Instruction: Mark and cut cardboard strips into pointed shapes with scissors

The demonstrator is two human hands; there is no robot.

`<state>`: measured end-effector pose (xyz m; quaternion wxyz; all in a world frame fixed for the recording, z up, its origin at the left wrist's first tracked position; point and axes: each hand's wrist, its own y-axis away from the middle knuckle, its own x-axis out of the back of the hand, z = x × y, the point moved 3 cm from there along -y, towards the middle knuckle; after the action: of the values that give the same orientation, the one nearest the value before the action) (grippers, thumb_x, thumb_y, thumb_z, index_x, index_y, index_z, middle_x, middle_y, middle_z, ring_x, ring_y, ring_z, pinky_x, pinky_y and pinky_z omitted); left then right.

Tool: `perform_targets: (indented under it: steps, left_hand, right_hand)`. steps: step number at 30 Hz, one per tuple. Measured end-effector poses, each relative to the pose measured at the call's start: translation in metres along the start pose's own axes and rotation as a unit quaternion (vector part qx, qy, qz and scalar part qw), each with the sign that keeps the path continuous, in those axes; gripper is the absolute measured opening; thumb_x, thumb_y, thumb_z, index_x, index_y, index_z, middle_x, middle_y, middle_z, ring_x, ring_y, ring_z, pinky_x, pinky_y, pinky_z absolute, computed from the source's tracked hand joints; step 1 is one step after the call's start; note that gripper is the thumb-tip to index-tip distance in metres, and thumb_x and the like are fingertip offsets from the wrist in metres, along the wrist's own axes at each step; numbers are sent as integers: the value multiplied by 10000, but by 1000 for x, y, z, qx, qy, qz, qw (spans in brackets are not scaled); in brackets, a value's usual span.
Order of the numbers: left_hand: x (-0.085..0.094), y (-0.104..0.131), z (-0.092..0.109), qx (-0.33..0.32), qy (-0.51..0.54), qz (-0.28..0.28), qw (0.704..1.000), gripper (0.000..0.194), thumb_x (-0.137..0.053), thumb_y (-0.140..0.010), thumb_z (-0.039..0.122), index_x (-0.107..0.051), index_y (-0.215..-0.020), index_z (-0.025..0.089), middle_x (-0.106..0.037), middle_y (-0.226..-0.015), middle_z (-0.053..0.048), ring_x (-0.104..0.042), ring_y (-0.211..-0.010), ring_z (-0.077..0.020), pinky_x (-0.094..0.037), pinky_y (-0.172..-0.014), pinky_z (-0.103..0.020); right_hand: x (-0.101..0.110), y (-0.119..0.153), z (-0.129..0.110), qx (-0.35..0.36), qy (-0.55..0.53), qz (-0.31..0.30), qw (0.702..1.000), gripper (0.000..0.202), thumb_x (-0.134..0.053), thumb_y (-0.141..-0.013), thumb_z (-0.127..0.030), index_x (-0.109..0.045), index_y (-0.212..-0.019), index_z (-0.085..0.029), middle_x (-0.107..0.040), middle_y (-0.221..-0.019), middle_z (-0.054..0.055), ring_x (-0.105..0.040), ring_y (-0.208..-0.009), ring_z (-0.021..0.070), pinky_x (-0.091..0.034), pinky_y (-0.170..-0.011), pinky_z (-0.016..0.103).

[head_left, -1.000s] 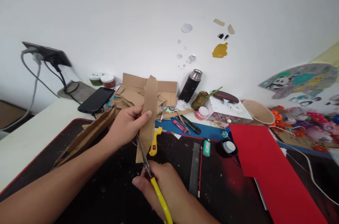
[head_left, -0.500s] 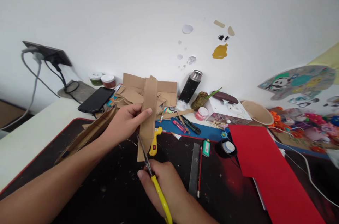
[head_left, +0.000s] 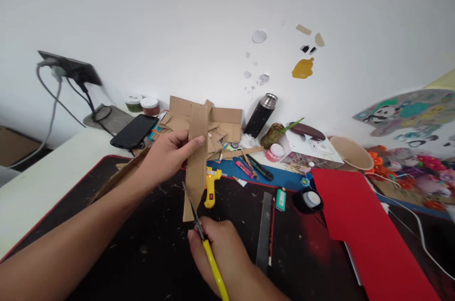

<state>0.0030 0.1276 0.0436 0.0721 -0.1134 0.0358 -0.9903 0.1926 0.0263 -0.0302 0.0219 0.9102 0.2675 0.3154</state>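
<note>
A long cardboard strip [head_left: 197,149] is pinched near its middle by my left hand [head_left: 170,153], the thumb lying across its front. My right hand [head_left: 225,253] is closed on yellow-handled scissors [head_left: 213,268]. Their blades lie at the strip's lower end, where a flap hangs to the left of the blades. Just right of the strip, a yellow glue gun [head_left: 210,189] rests on the black mat [head_left: 142,253]. Another long cardboard piece [head_left: 122,173] lies partly hidden under my left forearm.
Cardboard scraps [head_left: 227,123] are piled against the wall. A black bottle [head_left: 261,114], a cutter [head_left: 262,168], a ruler [head_left: 263,232], a red pencil [head_left: 272,232] and red sheets [head_left: 362,225] sit to the right. A phone [head_left: 134,131] is at left.
The view has shifted, so the background sits slightly further right. The cardboard strip stands a little more upright, and the scissors remain at its lower end.
</note>
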Motion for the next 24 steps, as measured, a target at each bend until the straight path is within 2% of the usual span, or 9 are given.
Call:
perform_targets:
  steps: [7, 11, 13, 16, 19, 21, 24]
  left_hand:
    - [5, -2, 1, -10, -2, 24, 1000, 540, -783, -801, 729, -689, -712, 205, -614, -622, 2, -538, -522, -150, -426, -454, -252]
    - [10, -6, -1, -21, 15, 49, 998, 535, -790, -802, 725, -679, -709, 210, -624, -645, 1, -529, -535, -144, -442, -485, -264]
    - [10, -8, -3, -21, 25, 56, 998, 535, -795, -798, 726, -680, -711, 211, -629, -655, -1, -526, -540, -142, -443, -487, -265]
    - [8, -8, -6, -18, 37, 62, 997, 543, -809, -780, 732, -676, -701, 212, -620, -648, 0, -525, -543, -141, -438, -475, -261]
    - [5, -8, -8, -12, 49, 65, 997, 546, -818, -773, 734, -674, -695, 213, -612, -645, 2, -517, -541, -135, -424, -458, -250]
    - [3, -6, -9, -8, 58, 67, 996, 542, -819, -773, 735, -685, -705, 214, -615, -649, 0, -532, -554, -140, -435, -460, -248]
    - [1, -5, -10, -11, 64, 74, 995, 529, -829, -770, 726, -691, -710, 219, -607, -642, 1, -577, -589, -158, -463, -472, -249]
  right_hand:
    - [-8, -1, 4, 7, -28, -17, 999, 282, -651, -921, -314, -499, -700, -226, -483, -570, -33, -447, -480, 112, -272, -480, 229]
    - [-1, -1, 6, 29, -73, -11, 997, 321, -673, -928, -350, -520, -676, -222, -488, -558, -35, -466, -484, 112, -285, -477, 224]
    - [5, 0, 7, 24, -127, -4, 992, 359, -687, -960, -427, -535, -703, -229, -478, -522, -48, -465, -446, 111, -299, -450, 215]
    - [15, 0, 10, -1, -255, 17, 967, 476, -648, -1012, -637, -536, -767, -245, -448, -438, -74, -427, -349, 111, -311, -377, 202]
    - [24, -5, 11, -28, -374, 40, 926, 605, -654, -951, -821, -538, -807, -246, -431, -407, -97, -368, -302, 99, -319, -328, 195]
    - [29, -9, 11, -29, -414, 47, 908, 652, -719, -881, -864, -575, -844, -229, -449, -436, -106, -365, -299, 86, -334, -318, 190]
    - [34, -13, 10, -8, -429, 43, 902, 682, -732, -867, -876, -619, -895, -204, -452, -443, -111, -385, -298, 79, -324, -315, 171]
